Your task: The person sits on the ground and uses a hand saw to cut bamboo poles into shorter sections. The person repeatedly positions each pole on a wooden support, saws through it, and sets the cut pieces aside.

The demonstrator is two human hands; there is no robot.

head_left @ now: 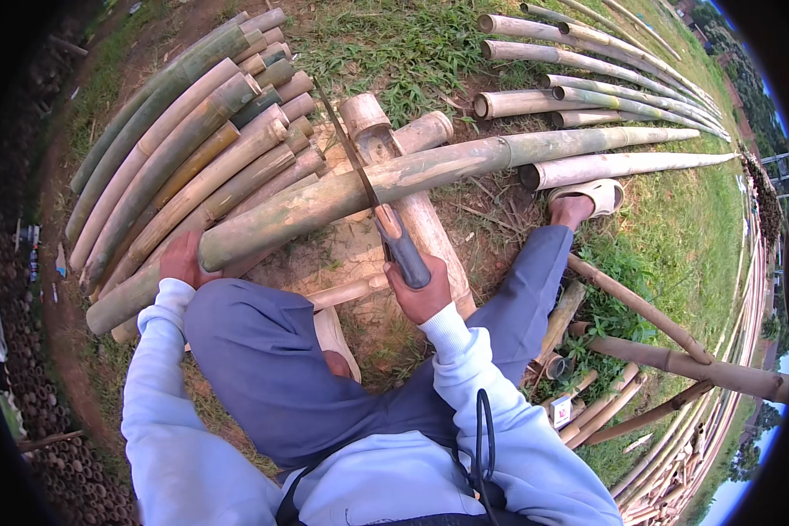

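Observation:
A long bamboo pole (pixel 460 167) lies slantwise in front of me, over bamboo pieces forming a support (pixel 425 232). My right hand (pixel 422 294) is closed round the dark, wood-toned handle of a handsaw (pixel 352 153). The saw's thin blade crosses the top of the pole and points away from me. At the pole's near left end, my left hand (pixel 184 260) is wrapped against it, with part of its fingers hidden. Under that hand lies a shorter bamboo length (pixel 123 302).
Cut bamboo lengths (pixel 162 180) are piled at the left. More long poles (pixel 579 57) lie on grass at the upper right. A bamboo frame (pixel 675 355) stands at the right, beside my outstretched leg and sandal (pixel 600 197). Stacked bamboo (pixel 70 465) fills the lower left.

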